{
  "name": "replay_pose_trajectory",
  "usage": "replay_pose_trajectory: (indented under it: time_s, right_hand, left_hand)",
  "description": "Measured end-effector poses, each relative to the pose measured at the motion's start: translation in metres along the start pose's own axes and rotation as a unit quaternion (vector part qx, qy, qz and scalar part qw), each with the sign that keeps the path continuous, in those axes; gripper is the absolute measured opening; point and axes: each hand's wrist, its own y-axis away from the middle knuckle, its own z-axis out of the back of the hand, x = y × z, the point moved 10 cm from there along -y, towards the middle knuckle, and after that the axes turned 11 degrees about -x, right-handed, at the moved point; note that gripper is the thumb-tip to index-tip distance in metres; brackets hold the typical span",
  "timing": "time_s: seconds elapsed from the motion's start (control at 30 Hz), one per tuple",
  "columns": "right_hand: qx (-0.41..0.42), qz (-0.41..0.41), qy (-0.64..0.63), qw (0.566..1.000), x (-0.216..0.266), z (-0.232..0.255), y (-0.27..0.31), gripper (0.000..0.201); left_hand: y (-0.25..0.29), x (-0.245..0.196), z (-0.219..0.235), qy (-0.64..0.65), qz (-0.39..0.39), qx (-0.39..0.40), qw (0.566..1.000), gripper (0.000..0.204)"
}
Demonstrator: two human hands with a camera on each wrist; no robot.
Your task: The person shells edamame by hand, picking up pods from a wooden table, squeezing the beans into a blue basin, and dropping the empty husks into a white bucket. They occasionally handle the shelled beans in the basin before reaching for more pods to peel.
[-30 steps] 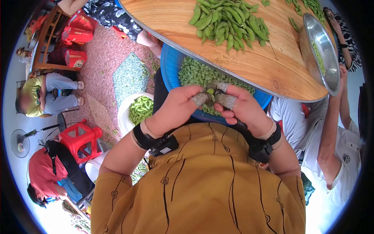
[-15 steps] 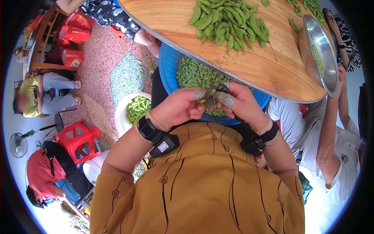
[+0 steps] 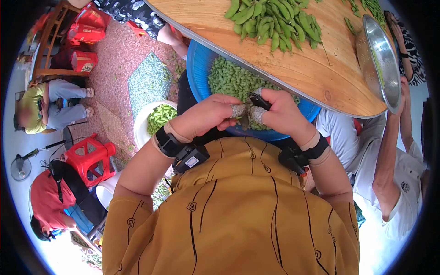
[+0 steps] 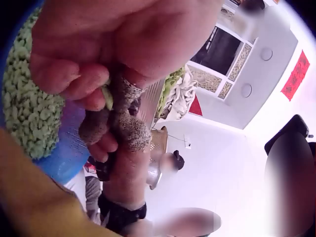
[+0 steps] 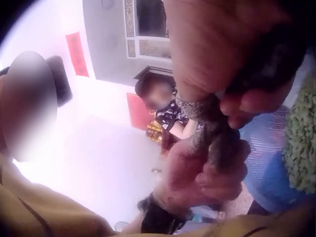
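Note:
My two hands meet fingertip to fingertip over a blue basin (image 3: 196, 75) of shelled green soybeans (image 3: 229, 80). Worn grey wraps cover the thumbs and some fingertips. My left hand (image 3: 206, 114) pinches a green bean pod (image 4: 107, 97), mostly hidden by its fingers. Curled close beside it, my right hand (image 3: 286, 110) grips a black object (image 3: 259, 99) that runs into the palm; I cannot tell its kind. In the right wrist view the wrapped fingertips (image 5: 195, 108) of both hands press together. Unshelled pods (image 3: 275, 23) lie heaped on the wooden table above the basin.
The round wooden table (image 3: 311, 87) overhangs the basin with its metal edge. A steel colander (image 3: 382, 68) stands at the table's right edge. On the left are a white bucket (image 3: 141, 121) of green pods and a red stool (image 3: 89, 160). Other people sit on both sides.
Both hands stay together over the basin while their fingers shift around the pod. The black object by the right thumb shows more plainly now. The view has shifted slightly.

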Motion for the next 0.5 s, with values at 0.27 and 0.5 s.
replay_pose_trajectory:
  time_s: [0.27, 0.5]
  right_hand:
    - [-0.006, 0.127, 0.333, 0.934, -0.023, -0.008, -0.007, 0.014]
    - [0.076, 0.175, 0.347, 0.918, -0.033, -0.045, -0.003, 0.019]
  left_hand:
    - [0.044, 0.009, 0.103, -0.127, -0.044, -0.227, 0.965, 0.022]
    - [0.107, 0.062, 0.209, -0.219, -0.051, -0.453, 0.862, 0.026]
